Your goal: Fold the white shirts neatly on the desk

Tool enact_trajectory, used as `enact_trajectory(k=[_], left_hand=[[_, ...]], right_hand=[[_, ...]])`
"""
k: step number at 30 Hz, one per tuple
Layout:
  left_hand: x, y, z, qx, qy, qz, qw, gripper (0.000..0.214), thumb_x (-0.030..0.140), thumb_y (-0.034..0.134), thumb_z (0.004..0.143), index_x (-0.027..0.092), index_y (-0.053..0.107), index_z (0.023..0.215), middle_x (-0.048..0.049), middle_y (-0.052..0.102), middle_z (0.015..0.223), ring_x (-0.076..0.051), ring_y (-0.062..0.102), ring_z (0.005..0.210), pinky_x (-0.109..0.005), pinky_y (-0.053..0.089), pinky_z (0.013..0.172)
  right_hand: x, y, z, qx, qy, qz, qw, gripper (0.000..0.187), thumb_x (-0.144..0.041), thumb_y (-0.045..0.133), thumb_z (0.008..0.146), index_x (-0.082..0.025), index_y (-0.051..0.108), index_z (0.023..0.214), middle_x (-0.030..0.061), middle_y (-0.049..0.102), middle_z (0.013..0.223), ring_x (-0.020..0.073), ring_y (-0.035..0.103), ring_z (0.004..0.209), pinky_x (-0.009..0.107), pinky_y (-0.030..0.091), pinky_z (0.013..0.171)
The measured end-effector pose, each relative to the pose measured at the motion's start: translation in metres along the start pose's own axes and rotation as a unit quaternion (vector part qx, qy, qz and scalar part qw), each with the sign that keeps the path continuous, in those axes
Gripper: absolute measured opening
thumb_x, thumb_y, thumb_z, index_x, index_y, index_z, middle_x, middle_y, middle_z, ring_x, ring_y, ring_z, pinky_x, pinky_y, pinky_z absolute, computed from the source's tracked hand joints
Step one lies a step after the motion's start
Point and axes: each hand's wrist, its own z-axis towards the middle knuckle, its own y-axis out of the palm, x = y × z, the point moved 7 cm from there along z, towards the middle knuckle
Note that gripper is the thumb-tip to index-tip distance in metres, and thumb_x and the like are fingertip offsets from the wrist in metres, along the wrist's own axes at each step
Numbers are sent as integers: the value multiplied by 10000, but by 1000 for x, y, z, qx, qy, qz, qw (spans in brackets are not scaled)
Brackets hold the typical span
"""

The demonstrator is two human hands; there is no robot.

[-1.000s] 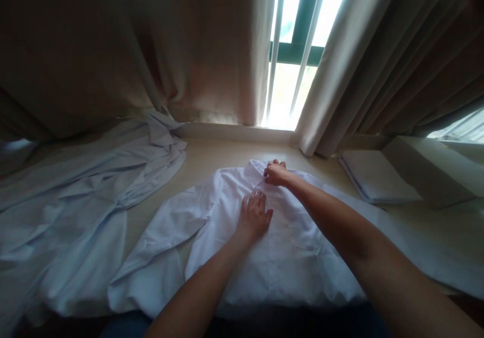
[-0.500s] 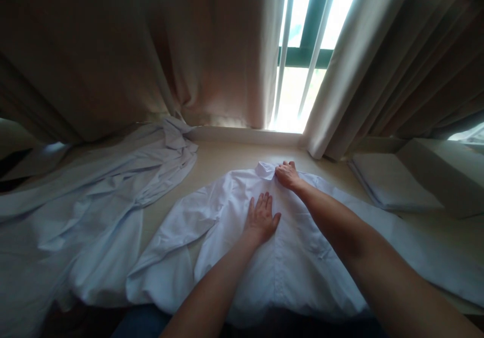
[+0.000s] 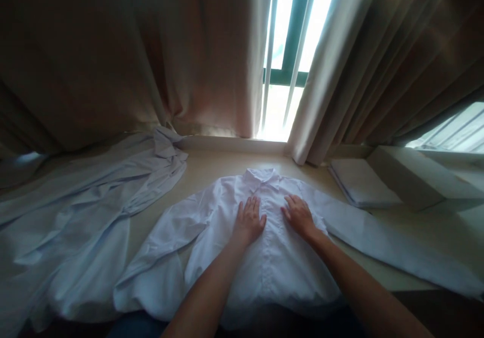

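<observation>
A white long-sleeved shirt (image 3: 270, 257) lies front side up on the table, its collar toward the window and both sleeves spread outward. My left hand (image 3: 249, 221) rests flat on the shirt's chest, left of the button placket, with fingers stretched out. On the other side of the placket, my right hand (image 3: 298, 214) lies on the cloth below the collar, fingers extended and slightly bent. Neither hand grips anything. The shirt's lower hem hangs over the near table edge, partly hidden by my forearms.
A heap of rumpled white garments (image 3: 98, 196) covers the table's left side. At the right lie a folded white shirt (image 3: 363, 181) and a pale box-like block (image 3: 419, 176). Curtains (image 3: 204, 65) hang behind the table (image 3: 223, 159), parted at a bright window (image 3: 283, 106).
My right hand has let go of the collar and come down onto the right chest of the shirt. My left hand stays flat on the cloth. The view has shifted slightly right.
</observation>
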Motion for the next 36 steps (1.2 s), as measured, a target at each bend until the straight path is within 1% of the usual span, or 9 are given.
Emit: enact_trajectory(k=[3, 5, 8, 11, 15, 23, 27, 30, 36], left_hand=[[2, -1, 0, -8, -6, 8, 1000, 636, 446, 344, 896, 166, 303, 1465, -63, 298, 1532, -228, 163, 1434, -444, 69, 1174], [1, -1, 0, -18, -20, 12, 1000, 651, 499, 326, 893, 199, 300, 1470, -49, 262, 1547, -264, 135, 1438, -482, 53, 1165], [-11, -5, -1, -38, -64, 17, 997, 689, 636, 286, 864, 298, 307, 1463, -26, 197, 1568, -334, 79, 1439, -560, 20, 1135], [-29, -6, -3, -68, -94, 22, 993, 677, 686, 265, 846, 379, 308, 1448, -15, 167, 1576, -331, 58, 1443, -567, 1, 1126], [-42, -4, -3, -91, -92, 31, 991, 674, 676, 261, 854, 375, 282, 1457, -14, 137, 1582, -287, 45, 1451, -529, 4, 1139], [-36, 0, 2, -79, -79, 45, 993, 688, 672, 257, 858, 359, 251, 1470, -40, 133, 1583, -277, 41, 1452, -527, 2, 1137], [-37, 4, 6, -81, -72, 53, 993, 701, 661, 245, 866, 328, 225, 1483, -52, 134, 1582, -269, 41, 1453, -516, 9, 1140], [-37, 6, 8, -81, -65, 47, 994, 727, 670, 225, 863, 311, 191, 1493, -50, 119, 1584, -268, 30, 1453, -508, 11, 1143], [-35, 4, 8, -87, -68, 34, 993, 735, 681, 209, 858, 312, 189, 1494, -32, 106, 1587, -267, 7, 1453, -505, 11, 1146]], right_hand=[[5, 14, -20, -80, 39, -13, 996, 598, -570, 266, 950, -265, 311, 1463, 65, 231, 1545, 262, 137, 1418, 482, 75, 1118], [4, 15, -24, -100, 62, -15, 993, 630, -598, 191, 948, -291, 220, 1497, 32, 132, 1574, 245, 36, 1439, 482, -5, 1124], [2, 11, -24, -118, 76, -17, 990, 645, -615, 150, 940, -308, 177, 1507, 7, 62, 1584, 233, -31, 1442, 462, -74, 1122], [2, 9, -24, -129, 82, -19, 988, 648, -620, 155, 936, -313, 179, 1506, 2, 57, 1584, 233, -35, 1442, 458, -92, 1119], [2, 9, -24, -113, 77, -19, 990, 642, -620, 176, 934, -321, 196, 1502, 0, 71, 1582, 237, -28, 1443, 457, -103, 1117], [3, 15, -22, -116, 69, -8, 991, 684, -651, 167, 919, -303, 177, 1507, 6, 53, 1584, 235, -59, 1441, 457, -124, 1113], [4, 17, -23, -138, 64, -1, 988, 822, -754, 201, 853, -271, 148, 1516, 23, 17, 1585, 255, -105, 1435, 457, -144, 1108], [4, 16, -24, -132, 55, 5, 990, 899, -804, 218, 809, -254, 147, 1518, 36, 15, 1584, 272, -113, 1432, 463, -145, 1108], [5, 18, -25, -130, 56, 2, 990, 897, -807, 175, 812, -258, 128, 1519, 30, 10, 1585, 258, -99, 1435, 449, -132, 1115]])
